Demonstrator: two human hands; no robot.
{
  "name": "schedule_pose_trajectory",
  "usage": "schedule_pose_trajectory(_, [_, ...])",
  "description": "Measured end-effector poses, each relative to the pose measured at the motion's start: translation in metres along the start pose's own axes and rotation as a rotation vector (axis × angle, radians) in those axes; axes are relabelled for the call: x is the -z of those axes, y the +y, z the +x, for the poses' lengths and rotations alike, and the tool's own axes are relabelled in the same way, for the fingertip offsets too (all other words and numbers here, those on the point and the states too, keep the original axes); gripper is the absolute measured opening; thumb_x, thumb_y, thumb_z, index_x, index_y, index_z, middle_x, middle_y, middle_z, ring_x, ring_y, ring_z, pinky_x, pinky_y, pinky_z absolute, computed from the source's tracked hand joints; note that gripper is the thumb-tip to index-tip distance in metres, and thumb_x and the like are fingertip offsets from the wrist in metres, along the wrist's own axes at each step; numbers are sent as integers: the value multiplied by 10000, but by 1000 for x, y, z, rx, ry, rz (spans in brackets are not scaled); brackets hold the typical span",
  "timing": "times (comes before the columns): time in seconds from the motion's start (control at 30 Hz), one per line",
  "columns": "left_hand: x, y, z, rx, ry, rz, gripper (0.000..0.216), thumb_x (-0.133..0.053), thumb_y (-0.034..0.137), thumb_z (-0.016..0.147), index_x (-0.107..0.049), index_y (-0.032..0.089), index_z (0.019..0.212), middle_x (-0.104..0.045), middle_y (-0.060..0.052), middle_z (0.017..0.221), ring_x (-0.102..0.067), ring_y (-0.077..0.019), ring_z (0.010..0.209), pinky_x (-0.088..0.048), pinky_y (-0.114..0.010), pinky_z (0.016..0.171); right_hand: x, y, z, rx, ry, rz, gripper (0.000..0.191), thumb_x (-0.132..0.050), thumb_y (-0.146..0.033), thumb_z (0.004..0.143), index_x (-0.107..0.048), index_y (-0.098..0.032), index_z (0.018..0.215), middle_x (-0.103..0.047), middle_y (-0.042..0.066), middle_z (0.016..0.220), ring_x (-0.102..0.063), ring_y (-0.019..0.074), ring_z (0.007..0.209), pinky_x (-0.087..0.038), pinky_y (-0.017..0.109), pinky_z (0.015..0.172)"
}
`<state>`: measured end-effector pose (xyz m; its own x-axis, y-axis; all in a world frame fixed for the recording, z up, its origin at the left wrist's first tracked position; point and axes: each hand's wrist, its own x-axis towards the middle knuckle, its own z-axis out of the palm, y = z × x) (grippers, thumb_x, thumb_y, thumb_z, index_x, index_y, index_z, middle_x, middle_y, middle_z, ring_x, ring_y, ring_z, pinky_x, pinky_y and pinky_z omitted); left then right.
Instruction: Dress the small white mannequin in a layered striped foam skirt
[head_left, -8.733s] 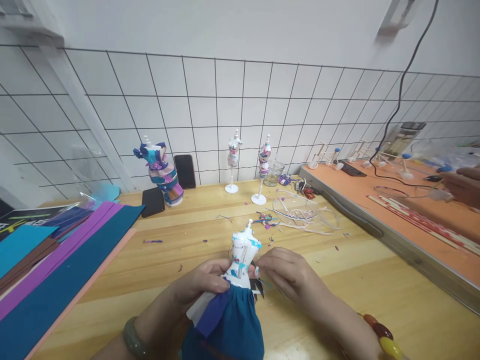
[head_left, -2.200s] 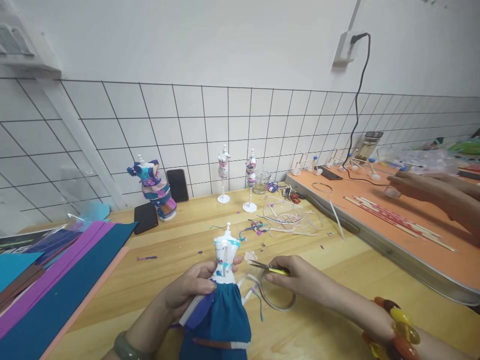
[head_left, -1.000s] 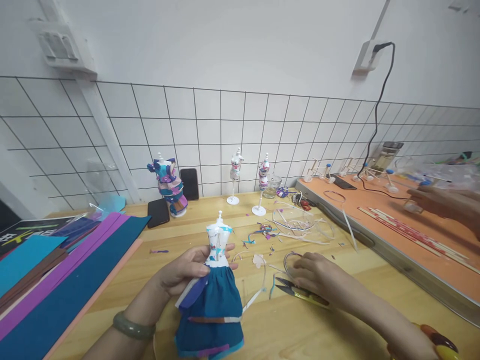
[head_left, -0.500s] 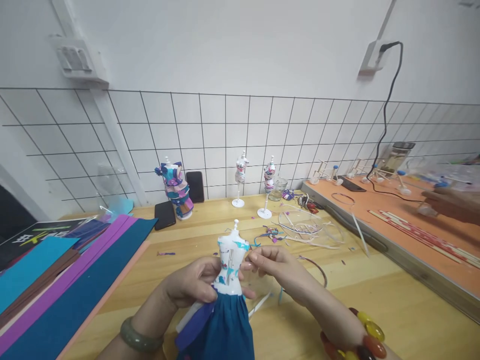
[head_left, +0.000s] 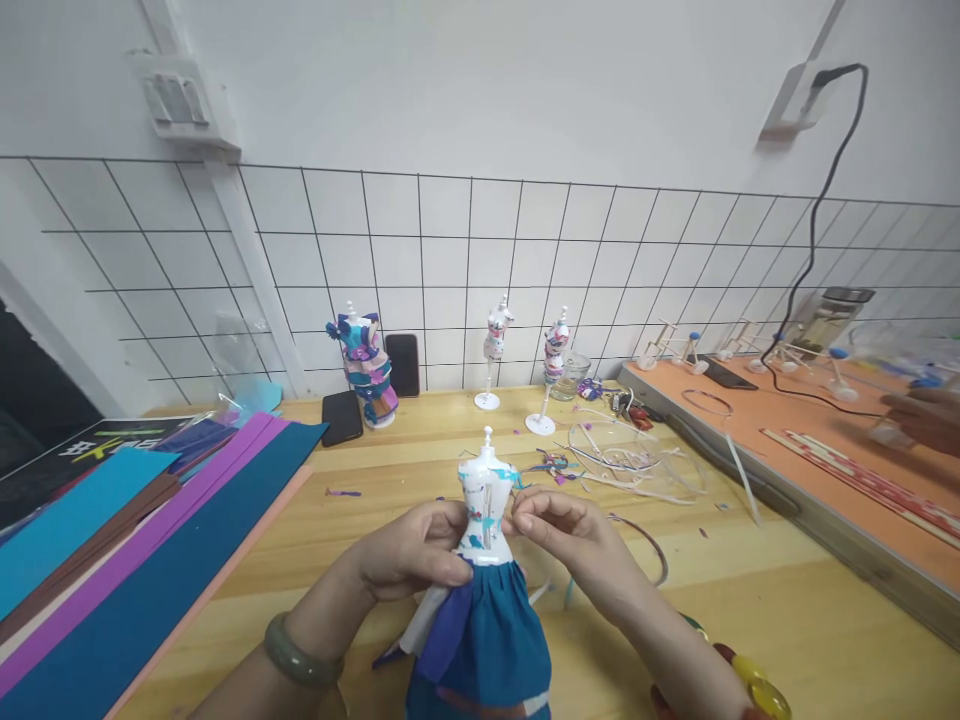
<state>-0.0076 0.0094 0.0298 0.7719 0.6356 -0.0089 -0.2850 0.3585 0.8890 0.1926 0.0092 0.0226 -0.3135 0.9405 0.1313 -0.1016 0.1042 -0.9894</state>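
A small white doll mannequin (head_left: 489, 500), specked with blue and red bits, stands nearly upright before me. It wears a gathered teal skirt (head_left: 502, 630), with purple and pale strips (head_left: 448, 630) hanging at its left. My left hand (head_left: 420, 550) is closed around its waist, thumb pressing the top of the skirt. Close beside the mannequin's right side is my right hand (head_left: 559, 530), thumb and forefinger pinched together. Whatever lies between those fingertips is too small to make out.
Coloured paper sheets (head_left: 172, 550) lie at left. Behind are a dressed mannequin (head_left: 365, 370), two phones, two bare-skirted mannequin stands (head_left: 555, 370) and a glass bowl (head_left: 571, 375). Loose strips (head_left: 630, 455) lie at right, beside an orange-topped table (head_left: 825, 420) where another person's hand (head_left: 926, 415) shows.
The view has shifted, and the mannequin and both hands appear slightly higher and farther right. More of the skirt shows now. My left hand keeps its hold; my right fingers stay pinched.
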Motion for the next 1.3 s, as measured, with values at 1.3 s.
schedule_pose_trajectory(1.3, [-22,0,8,-207,203,210,414,-678,240,712,-598,124,1101,-618,-122,1111,-527,-271,1076,-377,-379,931,-11,2,-15,293,80,68,799,-651,-269,779,-150,-420,1384,-477,49,1242,-535,197,1027,-368,429,936])
